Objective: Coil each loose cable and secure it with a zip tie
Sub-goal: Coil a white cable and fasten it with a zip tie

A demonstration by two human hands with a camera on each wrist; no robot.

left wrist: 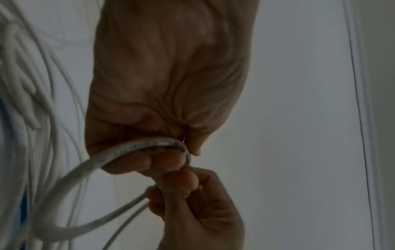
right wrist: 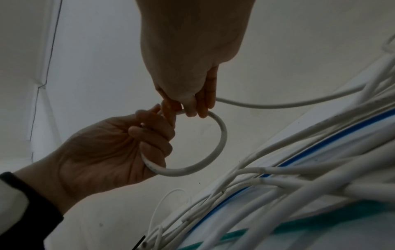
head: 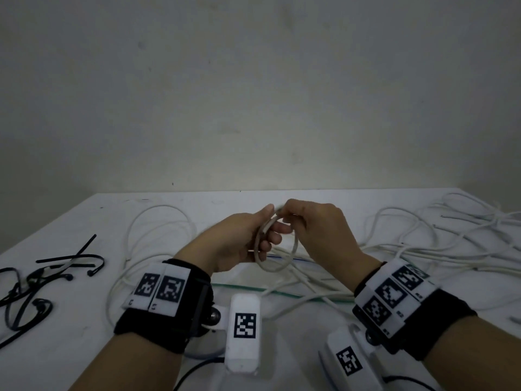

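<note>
Both hands hold one white cable above the white table (head: 169,198). A single small loop of the cable (head: 295,246) hangs between them. My left hand (head: 267,235) grips the loop's left side, fingers curled round it (left wrist: 138,147). At the top of the loop my right hand (head: 290,218) pinches the cable (right wrist: 220,140) with thumb and fingertips (right wrist: 192,108). The rest of this cable (right wrist: 278,105) trails off to the right. Several black zip ties (head: 64,259) lie loose at the table's left.
A tangle of loose white cables (head: 423,249) covers the table's right and middle, over a clear plastic bag with a green and blue zip strip (head: 253,289). Another cable loop (head: 158,230) lies on the left. A wall stands behind the table.
</note>
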